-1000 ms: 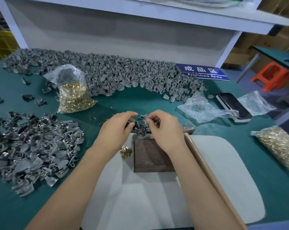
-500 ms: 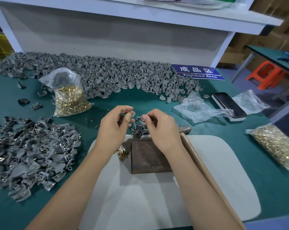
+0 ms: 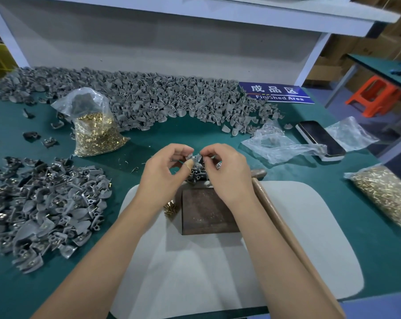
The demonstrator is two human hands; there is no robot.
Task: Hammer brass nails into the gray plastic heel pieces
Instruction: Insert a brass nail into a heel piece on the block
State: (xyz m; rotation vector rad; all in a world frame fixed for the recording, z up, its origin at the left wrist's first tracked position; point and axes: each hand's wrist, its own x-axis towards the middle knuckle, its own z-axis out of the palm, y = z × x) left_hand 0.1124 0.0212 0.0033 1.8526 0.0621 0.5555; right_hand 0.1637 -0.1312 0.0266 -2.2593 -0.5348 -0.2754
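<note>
Both hands meet just above the far edge of the rusty metal block (image 3: 207, 211), fingertips almost touching. The left hand (image 3: 163, 173) pinches a gray plastic heel piece (image 3: 193, 157) between its curled fingers and its thumb, which wears a tan bandage. The right hand (image 3: 226, 171) has its thumb and forefinger curled in against the same piece; whether it holds a nail there cannot be told. Under the hands, at the block's far edge, sits a small cluster of gray heel pieces (image 3: 196, 174). A few loose brass nails (image 3: 170, 207) lie on the white mat (image 3: 310, 238), touching the block's left side, below the left wrist. The hammer's wooden handle (image 3: 284, 229) runs along the right forearm. On the green table (image 3: 333, 180), a heap of heel pieces with nails (image 3: 43, 206) lies well left of the hands, a long bank of heel pieces (image 3: 148, 100) stretches across the back, and bags of brass nails stand far left (image 3: 96, 130) and far right (image 3: 388, 194).
</note>
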